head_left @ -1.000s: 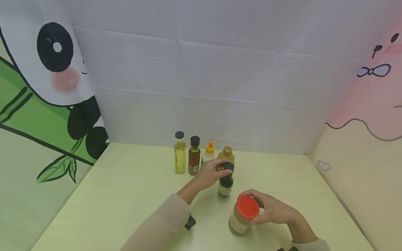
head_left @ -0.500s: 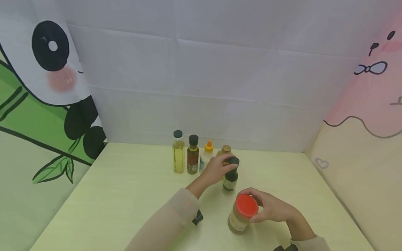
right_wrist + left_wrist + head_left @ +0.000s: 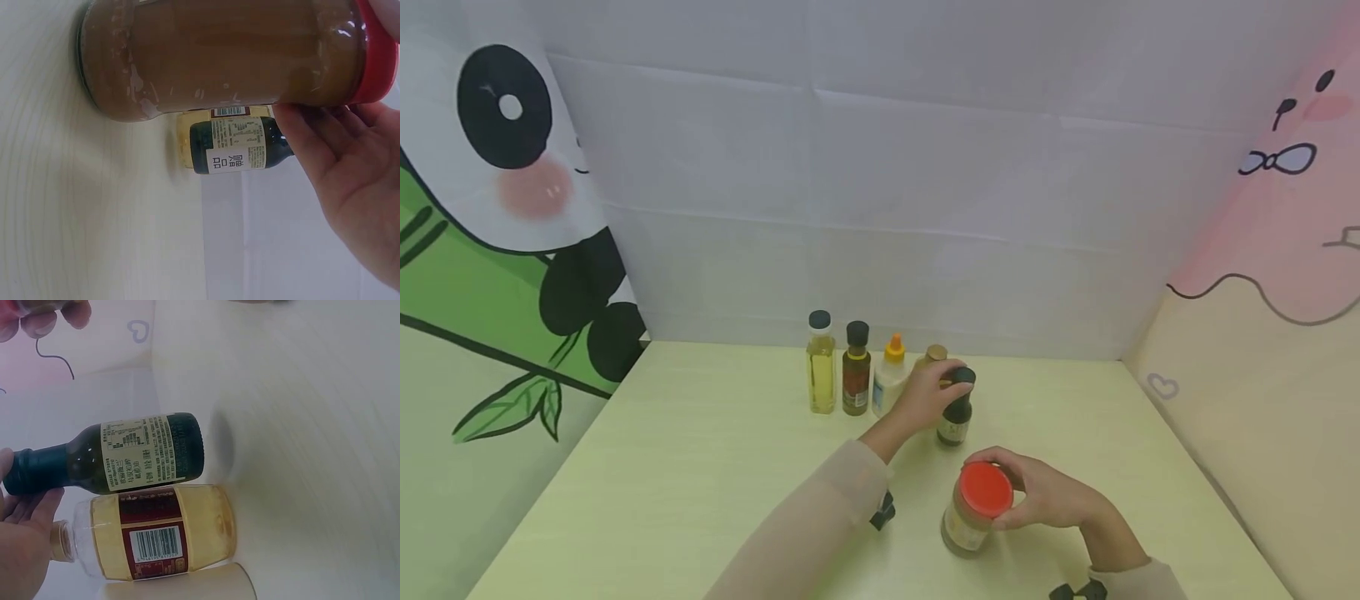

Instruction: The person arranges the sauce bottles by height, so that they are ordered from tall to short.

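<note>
My left hand (image 3: 927, 395) grips a small dark bottle (image 3: 955, 423) by its black neck and cap. In the left wrist view, this upright dark bottle (image 3: 147, 453) shows a pale printed label, and a shadow gap under its base suggests it is slightly off the table. Right beside it stands a clear bottle of golden liquid (image 3: 206, 531) with a tan cap. My right hand (image 3: 1051, 496) holds a jar of brown spread (image 3: 967, 525) near its red lid (image 3: 986, 489), thumb and fingers on either side. In the right wrist view, the jar (image 3: 231, 53) partly covers the bottles behind.
Left of the golden bottle stand, in a row, a white squeeze bottle with an orange tip (image 3: 889, 385), a dark red-brown bottle (image 3: 856, 377) and a yellow oil bottle (image 3: 822, 375). A pale cloth wall (image 3: 880, 275) rises behind the table (image 3: 685, 467).
My left hand has carried the dark bottle back and slightly right, close to the golden bottle at the row's end. The right hand keeps holding the jar in about the same place.
</note>
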`<state>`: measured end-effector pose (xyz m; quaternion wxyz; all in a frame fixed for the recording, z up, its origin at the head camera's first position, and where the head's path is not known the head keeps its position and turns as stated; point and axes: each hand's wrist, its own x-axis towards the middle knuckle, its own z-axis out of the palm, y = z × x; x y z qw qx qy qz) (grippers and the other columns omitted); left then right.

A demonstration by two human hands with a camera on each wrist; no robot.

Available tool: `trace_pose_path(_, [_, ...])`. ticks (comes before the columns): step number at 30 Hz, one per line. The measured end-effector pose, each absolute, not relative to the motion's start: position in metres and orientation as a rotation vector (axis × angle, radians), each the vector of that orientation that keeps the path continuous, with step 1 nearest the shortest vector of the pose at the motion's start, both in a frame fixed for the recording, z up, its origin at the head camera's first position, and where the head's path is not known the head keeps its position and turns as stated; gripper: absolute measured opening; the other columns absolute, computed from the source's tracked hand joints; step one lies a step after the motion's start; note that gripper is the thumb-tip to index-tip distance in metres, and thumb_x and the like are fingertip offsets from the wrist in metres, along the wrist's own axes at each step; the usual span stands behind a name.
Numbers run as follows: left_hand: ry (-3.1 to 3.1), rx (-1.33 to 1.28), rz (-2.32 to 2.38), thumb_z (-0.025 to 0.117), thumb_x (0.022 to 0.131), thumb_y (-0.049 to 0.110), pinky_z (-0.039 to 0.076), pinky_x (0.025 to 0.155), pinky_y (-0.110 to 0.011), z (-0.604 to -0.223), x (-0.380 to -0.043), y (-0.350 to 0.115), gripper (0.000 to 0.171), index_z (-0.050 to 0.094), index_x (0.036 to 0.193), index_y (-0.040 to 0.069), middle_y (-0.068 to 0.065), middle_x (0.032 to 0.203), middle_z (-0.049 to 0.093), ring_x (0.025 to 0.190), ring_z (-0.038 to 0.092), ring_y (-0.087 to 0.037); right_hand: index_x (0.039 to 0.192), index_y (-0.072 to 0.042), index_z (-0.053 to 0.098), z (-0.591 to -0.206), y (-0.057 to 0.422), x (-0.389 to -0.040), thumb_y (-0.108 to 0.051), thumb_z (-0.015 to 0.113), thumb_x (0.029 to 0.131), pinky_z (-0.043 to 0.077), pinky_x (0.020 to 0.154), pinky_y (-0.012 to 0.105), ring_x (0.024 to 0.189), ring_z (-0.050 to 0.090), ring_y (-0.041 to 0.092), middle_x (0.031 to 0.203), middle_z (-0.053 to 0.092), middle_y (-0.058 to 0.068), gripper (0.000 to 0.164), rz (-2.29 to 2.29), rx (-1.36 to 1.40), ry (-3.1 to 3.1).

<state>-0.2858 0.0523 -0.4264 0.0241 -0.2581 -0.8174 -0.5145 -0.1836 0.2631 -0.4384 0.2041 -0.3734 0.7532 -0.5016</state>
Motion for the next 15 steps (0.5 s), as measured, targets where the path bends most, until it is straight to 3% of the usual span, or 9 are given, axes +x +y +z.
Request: trace_pose_path(15, [-2.534,-0.729,-1.597,0.065,0.096,0.019,0.055,0.083,-0.030,-0.431,-0.294,0.068,0.036,0.061,0.126,0.001,-0.013,0.121,0.063,0.108,0.063,-0.025,0.136,-0.006,0.046,-0.439,0.261,-0.183,-0.007,0.074,0.085,0.045,0.097,0.037,0.115,0.053,0.023,0.125,0.058,0.010,0.059,-1.433,-1.084,2.091])
